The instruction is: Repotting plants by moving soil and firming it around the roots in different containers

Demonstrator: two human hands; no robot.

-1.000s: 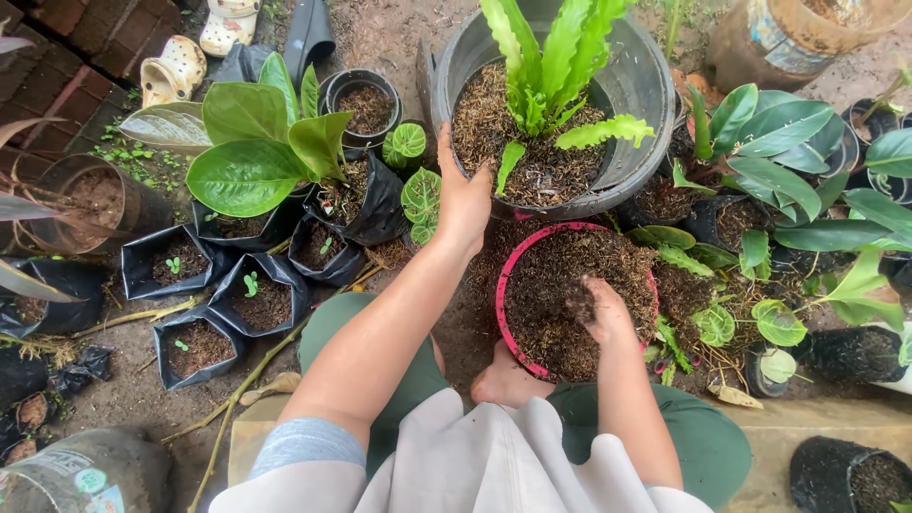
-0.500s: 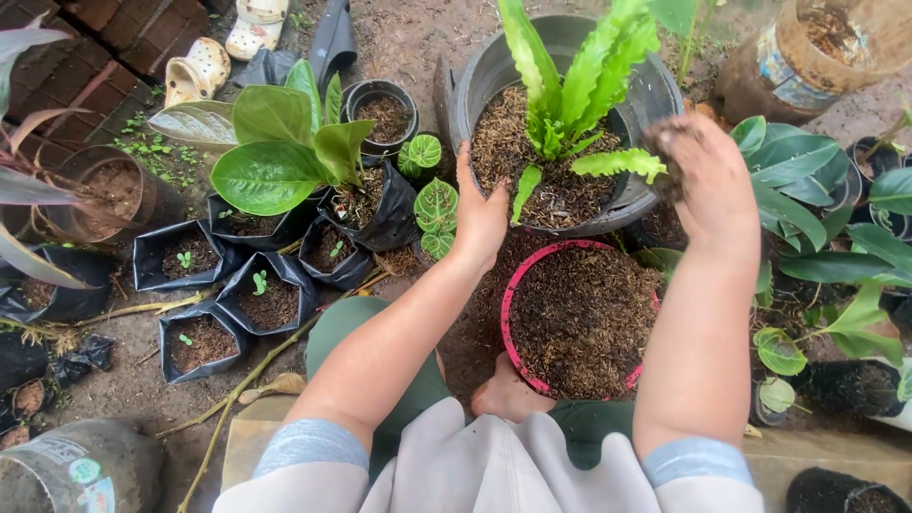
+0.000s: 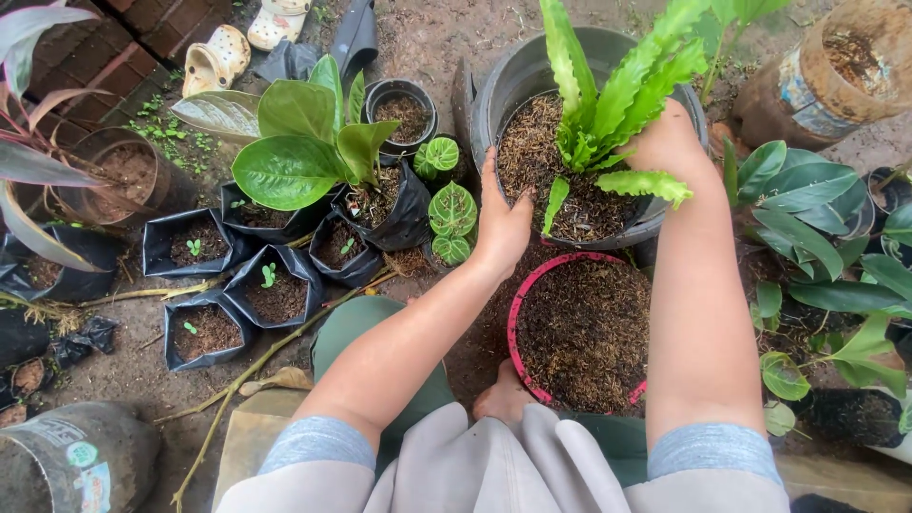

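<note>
Left hand (image 3: 503, 220) open, braces grey pot (image 3: 494, 81) rim; right hand (image 3: 670, 142) among fern (image 3: 608, 104) fronds, grip hidden. Risk: fronds snap, potting mix spills beside pink basin (image 3: 518, 309) below wrists.

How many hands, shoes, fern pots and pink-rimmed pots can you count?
Hands: 2, left hand and right hand
Cream clogs: 2
Grey fern pot: 1
Pink-rimmed pot: 1
Total: 6
</note>
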